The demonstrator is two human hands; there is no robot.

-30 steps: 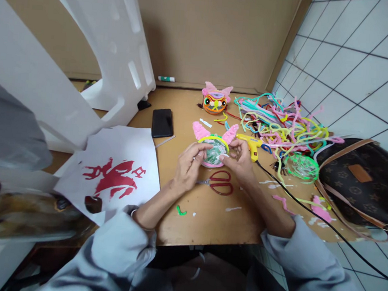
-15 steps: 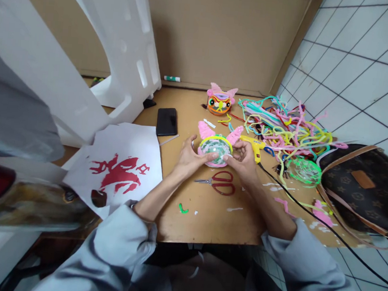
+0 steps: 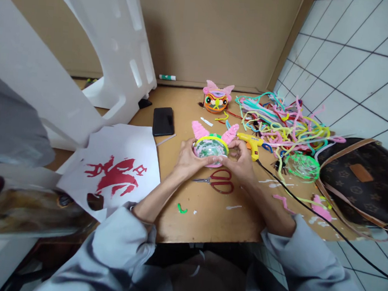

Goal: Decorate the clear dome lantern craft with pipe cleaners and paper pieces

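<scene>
Between my two hands is a round pipe-cleaner animal head [image 3: 210,146] with a clear, green-and-white front, a yellow band and two pink ears. My left hand [image 3: 190,156] grips its left side, thumb across the lower front. On the opposite side my right hand [image 3: 238,158] holds it, its thumb meeting the left thumb at the lower edge. Red-handled scissors [image 3: 220,181] lie on the table just below it. Right of my right hand rests a yellow glue gun [image 3: 252,144]. A finished-looking orange and pink animal head [image 3: 216,98] with eyes stands behind.
Pipe cleaners [image 3: 284,121] are heaped at the back right, near a green mesh piece [image 3: 301,167] and a brown handbag [image 3: 364,178]. A black phone [image 3: 164,121] and a white sheet with red cut-out shapes [image 3: 117,170] lie left. The glue gun's black cord [image 3: 310,210] crosses the right side.
My thumbs have come together along the lower front of the animal head, which both hands still hold. The whole view has shifted slightly.
</scene>
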